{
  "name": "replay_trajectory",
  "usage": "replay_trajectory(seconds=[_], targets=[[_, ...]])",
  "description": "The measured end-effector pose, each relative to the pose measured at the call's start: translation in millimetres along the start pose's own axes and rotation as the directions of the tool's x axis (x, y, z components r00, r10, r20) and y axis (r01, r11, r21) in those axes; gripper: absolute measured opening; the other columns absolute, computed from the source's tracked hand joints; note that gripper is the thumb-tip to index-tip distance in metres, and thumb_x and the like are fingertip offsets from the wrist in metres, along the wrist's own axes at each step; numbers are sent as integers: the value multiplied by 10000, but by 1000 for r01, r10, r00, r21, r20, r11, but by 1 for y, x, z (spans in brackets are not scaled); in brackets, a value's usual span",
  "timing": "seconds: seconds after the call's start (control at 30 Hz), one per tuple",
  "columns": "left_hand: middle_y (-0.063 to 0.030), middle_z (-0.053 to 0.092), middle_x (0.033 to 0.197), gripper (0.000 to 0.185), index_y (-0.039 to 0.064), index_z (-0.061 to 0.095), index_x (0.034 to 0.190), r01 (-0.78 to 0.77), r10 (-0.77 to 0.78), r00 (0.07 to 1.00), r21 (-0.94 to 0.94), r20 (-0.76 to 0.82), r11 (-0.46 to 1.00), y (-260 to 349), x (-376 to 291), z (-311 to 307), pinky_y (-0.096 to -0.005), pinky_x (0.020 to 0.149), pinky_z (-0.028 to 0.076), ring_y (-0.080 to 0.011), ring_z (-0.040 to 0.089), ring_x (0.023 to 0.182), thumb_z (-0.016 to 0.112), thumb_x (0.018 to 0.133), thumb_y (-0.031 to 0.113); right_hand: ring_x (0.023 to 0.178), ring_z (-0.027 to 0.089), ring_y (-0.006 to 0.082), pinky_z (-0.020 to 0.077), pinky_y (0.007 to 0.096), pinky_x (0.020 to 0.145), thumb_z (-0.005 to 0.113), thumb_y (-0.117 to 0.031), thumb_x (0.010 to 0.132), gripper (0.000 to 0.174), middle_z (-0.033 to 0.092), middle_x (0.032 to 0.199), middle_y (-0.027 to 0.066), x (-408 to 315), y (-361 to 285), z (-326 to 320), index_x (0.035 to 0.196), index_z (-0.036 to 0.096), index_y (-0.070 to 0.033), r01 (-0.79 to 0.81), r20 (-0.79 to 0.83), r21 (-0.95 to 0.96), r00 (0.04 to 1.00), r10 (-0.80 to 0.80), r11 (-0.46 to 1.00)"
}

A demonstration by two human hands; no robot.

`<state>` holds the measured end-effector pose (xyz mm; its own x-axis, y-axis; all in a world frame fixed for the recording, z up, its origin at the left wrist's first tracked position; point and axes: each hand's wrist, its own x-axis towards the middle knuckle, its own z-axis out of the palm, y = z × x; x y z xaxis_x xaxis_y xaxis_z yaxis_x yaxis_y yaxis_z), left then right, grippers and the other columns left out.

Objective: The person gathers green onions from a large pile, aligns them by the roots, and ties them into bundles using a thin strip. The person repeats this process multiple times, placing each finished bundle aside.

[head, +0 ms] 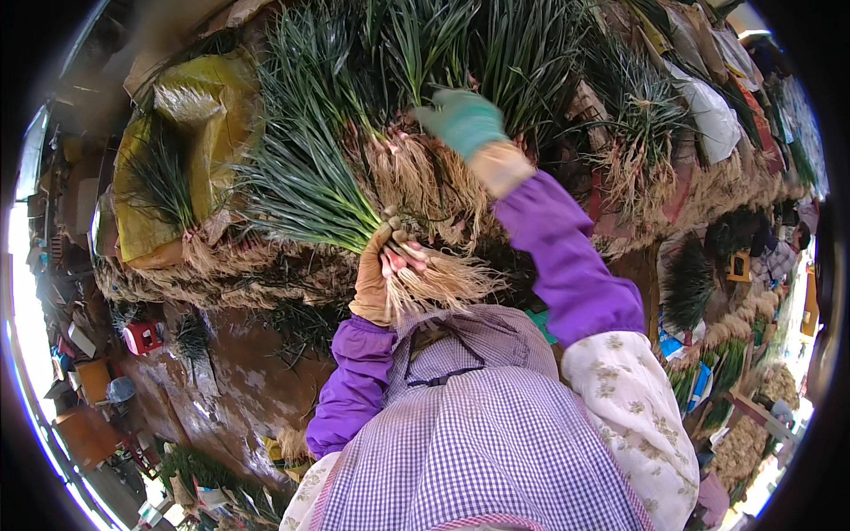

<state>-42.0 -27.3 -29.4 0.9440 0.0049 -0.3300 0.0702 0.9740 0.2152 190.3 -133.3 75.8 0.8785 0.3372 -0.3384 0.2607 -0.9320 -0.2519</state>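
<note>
My left hand (376, 265), in a tan glove, is closed around a bunch of green garlic plants (319, 192). The leaves fan out to the upper left, and the pinkish bulbs and pale roots (438, 275) hang out to the right of the fist. In a green glove with a tan cuff, my right hand (465, 123) is over a large pile of the same plants (372, 66), close to their bulbs; it is blurred. Whether its fingers hold a stalk cannot be made out. Below it lies a mass of roots (405, 166) from the piled plants.
A yellow plastic sack (219, 126) lies left of the pile, with a smaller bunch (166, 179) on it. More plants (641, 126) and a white sack (707, 113) are at the right. A red stool (141, 338) stands on the wet floor. At the far right is another person (777, 255).
</note>
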Motion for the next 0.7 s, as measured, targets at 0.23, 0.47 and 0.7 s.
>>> replay_trajectory(seconds=[0.23,0.47,0.7], targets=[[-66,620,878,457,-35,421,1302,-30,35,999,-158,25,987,7,-46,40,-361,684,614,-203,656,782,602,914,123,823,674,176,537,318,711,701,-243,815,204,707,880,57,58,56,7,964,718,-105,133,-271,825,946,179,550],[-196,605,1134,480,-19,392,1343,-11,13,998,34,-57,999,-18,-17,51,-394,630,623,-227,678,763,571,920,120,597,643,134,510,218,498,723,-135,827,230,696,785,97,-32,31,12,986,663,20,44,-33,966,998,47,-253],[-129,661,741,236,-8,583,1022,163,-149,977,86,-151,983,-30,-5,40,-477,483,590,-352,682,671,560,935,211,714,629,91,526,239,625,684,-252,879,489,685,915,74,-47,0,82,1260,538,19,44,-69,990,978,-195,-133]])
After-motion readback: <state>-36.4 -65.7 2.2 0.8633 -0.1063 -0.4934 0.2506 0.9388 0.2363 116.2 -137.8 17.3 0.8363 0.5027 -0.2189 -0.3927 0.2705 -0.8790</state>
